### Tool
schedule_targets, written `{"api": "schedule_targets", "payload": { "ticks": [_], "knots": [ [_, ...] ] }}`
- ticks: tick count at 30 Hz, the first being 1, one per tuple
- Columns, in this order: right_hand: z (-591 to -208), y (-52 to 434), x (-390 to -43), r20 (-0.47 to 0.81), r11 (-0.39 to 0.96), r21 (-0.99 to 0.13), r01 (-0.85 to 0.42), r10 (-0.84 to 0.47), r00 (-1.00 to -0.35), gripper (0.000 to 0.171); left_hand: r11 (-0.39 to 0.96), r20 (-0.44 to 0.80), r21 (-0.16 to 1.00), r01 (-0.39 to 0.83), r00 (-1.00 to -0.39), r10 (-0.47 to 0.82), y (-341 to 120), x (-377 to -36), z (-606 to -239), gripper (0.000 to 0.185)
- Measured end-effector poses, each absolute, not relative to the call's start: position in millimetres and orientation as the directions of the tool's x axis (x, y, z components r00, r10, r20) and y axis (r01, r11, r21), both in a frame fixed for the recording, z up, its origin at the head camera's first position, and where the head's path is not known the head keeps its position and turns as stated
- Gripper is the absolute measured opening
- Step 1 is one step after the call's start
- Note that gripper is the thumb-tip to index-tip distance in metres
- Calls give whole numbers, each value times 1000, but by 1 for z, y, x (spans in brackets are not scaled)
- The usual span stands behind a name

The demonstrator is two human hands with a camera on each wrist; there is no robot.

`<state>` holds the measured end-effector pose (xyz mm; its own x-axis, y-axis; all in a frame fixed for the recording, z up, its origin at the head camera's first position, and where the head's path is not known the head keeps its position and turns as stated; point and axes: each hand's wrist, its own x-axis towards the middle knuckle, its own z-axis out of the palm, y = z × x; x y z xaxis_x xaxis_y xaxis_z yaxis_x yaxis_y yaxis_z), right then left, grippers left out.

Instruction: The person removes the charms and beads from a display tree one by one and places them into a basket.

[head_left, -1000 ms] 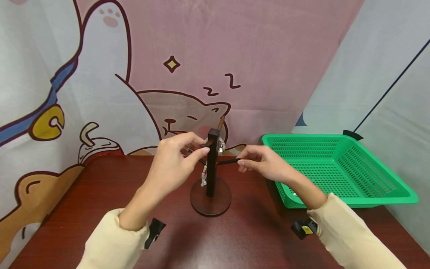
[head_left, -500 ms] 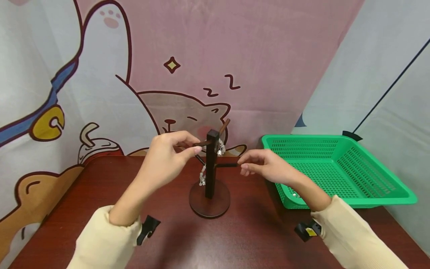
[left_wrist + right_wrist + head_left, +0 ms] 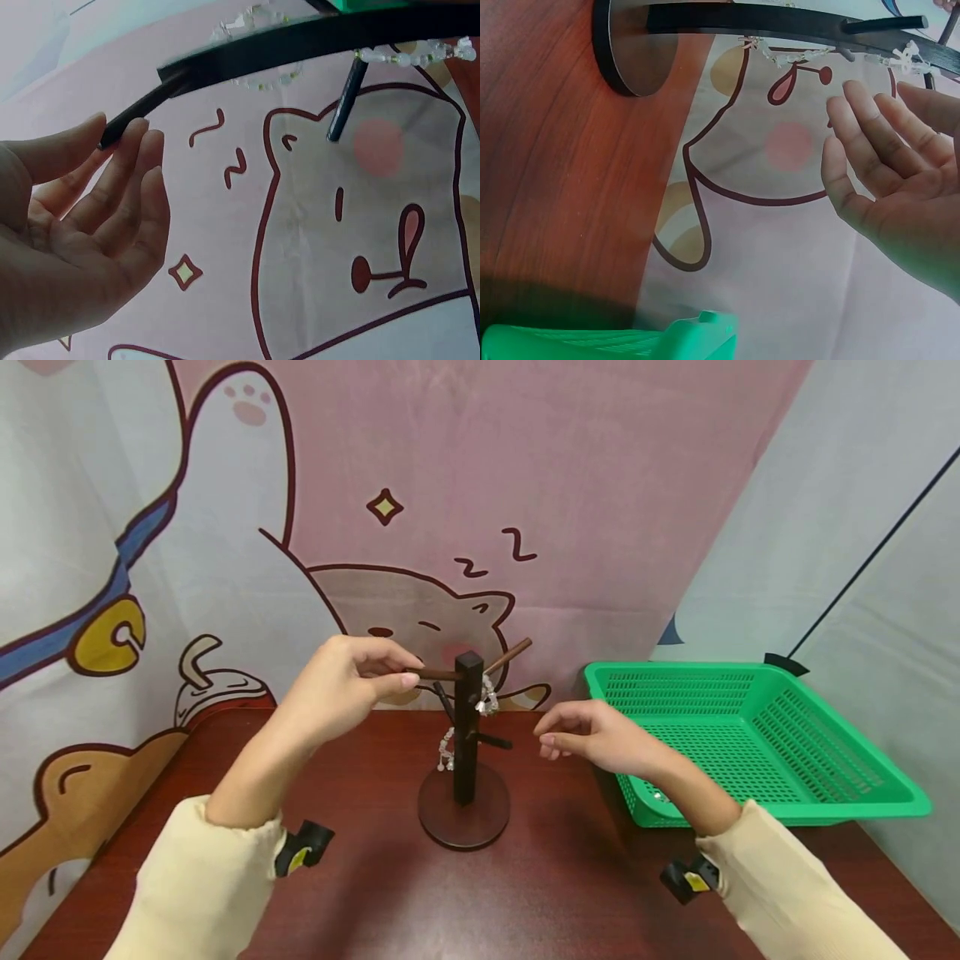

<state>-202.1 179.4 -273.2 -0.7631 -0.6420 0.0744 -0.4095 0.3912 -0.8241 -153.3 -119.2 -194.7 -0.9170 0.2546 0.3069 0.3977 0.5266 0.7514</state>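
A dark wooden jewelry stand (image 3: 466, 735) with a round base rises from the table, several pegs sticking out of its post. My left hand (image 3: 348, 681) pinches the end of the upper left peg (image 3: 442, 675) between thumb and fingers; the left wrist view shows the same pinch on the peg tip (image 3: 120, 133). One clear beaded bracelet (image 3: 487, 695) hangs on the upper right side of the post, another bead bracelet (image 3: 446, 750) lower on the left. To the right of the lower right peg (image 3: 495, 742), my right hand (image 3: 592, 735) holds nothing, its fingers loosely bent.
A green plastic basket (image 3: 757, 670) stands on the right of the reddish-brown table (image 3: 360, 877), with a small shiny item (image 3: 657, 795) near its front left corner. Behind the table hangs a cartoon-printed cloth (image 3: 585, 527).
The stand has turned, its upper left peg swinging out to the left with my left hand. My right hand has let go of the lower right peg and sits just apart from it.
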Motion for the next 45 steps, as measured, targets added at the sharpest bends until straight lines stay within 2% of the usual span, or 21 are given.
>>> {"api": "schedule_targets", "payload": {
  "ticks": [23,45],
  "knots": [
    [-267,161,-204,112,353,-837,-418,-638,-762,15,585,225,742,328,-943,245,-128,-169,-192,15],
    [-249,126,-208,209,351,-786,-509,-623,-753,8,597,245,728,338,-941,234,-126,-169,-194,15]
  ]
}}
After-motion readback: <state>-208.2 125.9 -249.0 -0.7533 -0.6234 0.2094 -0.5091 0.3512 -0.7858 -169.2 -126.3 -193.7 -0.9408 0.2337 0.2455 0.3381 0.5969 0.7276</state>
